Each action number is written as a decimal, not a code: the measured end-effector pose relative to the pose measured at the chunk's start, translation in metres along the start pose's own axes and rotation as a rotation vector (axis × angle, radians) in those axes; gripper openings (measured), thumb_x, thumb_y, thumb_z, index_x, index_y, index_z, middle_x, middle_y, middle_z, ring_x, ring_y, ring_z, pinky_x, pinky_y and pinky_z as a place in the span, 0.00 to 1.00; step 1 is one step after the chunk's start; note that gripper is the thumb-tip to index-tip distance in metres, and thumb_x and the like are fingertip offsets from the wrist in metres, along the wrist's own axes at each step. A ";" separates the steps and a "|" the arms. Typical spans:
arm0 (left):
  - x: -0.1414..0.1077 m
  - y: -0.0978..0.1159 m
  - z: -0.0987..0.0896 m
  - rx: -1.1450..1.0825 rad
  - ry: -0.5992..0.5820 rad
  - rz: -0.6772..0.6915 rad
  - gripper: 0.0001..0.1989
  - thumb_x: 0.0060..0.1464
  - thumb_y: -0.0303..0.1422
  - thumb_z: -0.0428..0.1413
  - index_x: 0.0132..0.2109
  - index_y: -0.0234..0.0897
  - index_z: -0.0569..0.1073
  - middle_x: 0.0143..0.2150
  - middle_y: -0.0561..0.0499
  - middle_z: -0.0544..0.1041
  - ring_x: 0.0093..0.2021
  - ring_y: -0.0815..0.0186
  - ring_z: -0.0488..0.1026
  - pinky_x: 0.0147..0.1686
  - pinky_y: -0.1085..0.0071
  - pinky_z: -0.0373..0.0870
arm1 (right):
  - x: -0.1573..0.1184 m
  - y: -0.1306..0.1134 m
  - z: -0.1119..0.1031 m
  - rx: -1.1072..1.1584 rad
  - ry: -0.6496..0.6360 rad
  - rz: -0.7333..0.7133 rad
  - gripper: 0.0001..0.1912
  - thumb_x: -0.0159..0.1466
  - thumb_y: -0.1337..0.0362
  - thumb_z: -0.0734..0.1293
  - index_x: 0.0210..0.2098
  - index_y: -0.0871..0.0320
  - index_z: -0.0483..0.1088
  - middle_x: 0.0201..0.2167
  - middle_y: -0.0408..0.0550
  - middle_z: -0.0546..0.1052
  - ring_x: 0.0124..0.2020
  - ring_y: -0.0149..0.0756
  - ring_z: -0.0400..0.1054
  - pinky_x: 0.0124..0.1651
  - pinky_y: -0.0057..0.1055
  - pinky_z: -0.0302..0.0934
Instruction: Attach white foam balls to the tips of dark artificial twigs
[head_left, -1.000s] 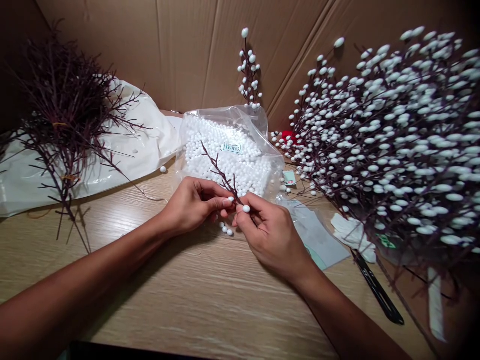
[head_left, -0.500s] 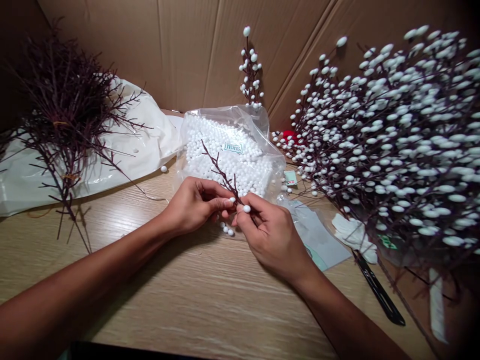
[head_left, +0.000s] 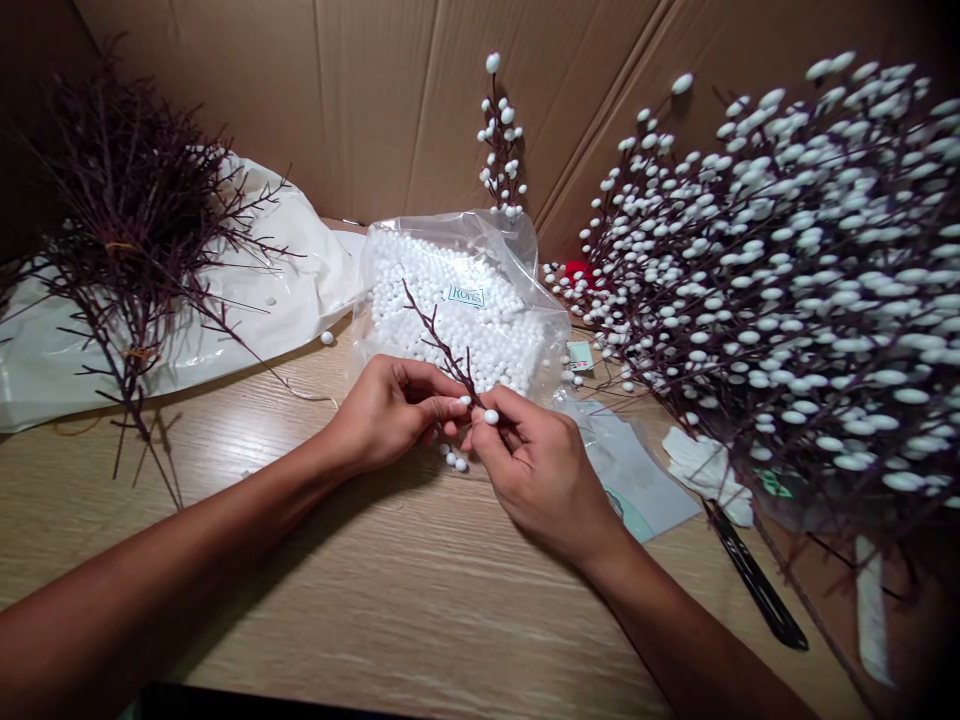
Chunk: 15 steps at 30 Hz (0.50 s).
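A dark brown artificial twig (head_left: pixel 444 345) leans up and left between my hands, over a clear plastic bag (head_left: pixel 551 335) full of small white foam balls. My right hand (head_left: pixel 536 460) is closed, pinching the twig's lower part, and a white ball (head_left: pixel 490 416) shows beside its thumb. My left hand (head_left: pixel 397 415) is closed too, its thumb and forefinger pinching another white ball (head_left: pixel 465 401) against the twig. The lower end of the twig is hidden by the fingers. Several loose white balls (head_left: pixel 454 459) lie on the table just below my hands.
Bare dark twigs (head_left: pixel 127 200) lie bundled on a white plastic bag (head_left: pixel 300 260) at left. A large mass of white-tipped branches (head_left: pixel 810 280) fills the right. A black-handled knife (head_left: pixel 757 580) lies at front right. One finished-looking sprig (head_left: pixel 501 140) stands against the cardboard (head_left: pixel 375 100).
Almost nothing differs. The hands keep the same pinch on the twig and ball, with at most a tiny shift of the right fingers.
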<state>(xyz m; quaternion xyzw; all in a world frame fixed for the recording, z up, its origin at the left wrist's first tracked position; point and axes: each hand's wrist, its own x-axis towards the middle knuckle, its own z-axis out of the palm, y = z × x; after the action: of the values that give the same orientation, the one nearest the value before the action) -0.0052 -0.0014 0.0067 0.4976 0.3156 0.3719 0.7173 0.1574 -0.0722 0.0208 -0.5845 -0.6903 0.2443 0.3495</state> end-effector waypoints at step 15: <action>-0.001 0.001 0.004 -0.012 0.019 -0.020 0.10 0.43 0.27 0.73 0.31 0.29 0.80 0.22 0.51 0.78 0.19 0.74 0.69 0.20 0.77 0.65 | 0.000 -0.002 0.002 -0.022 0.023 0.015 0.10 0.71 0.65 0.62 0.32 0.57 0.69 0.27 0.44 0.77 0.27 0.32 0.70 0.30 0.29 0.58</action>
<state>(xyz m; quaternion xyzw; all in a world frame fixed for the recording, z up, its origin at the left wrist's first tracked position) -0.0025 -0.0044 0.0096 0.4866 0.3251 0.3714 0.7209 0.1545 -0.0726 0.0206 -0.5962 -0.6844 0.2325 0.3494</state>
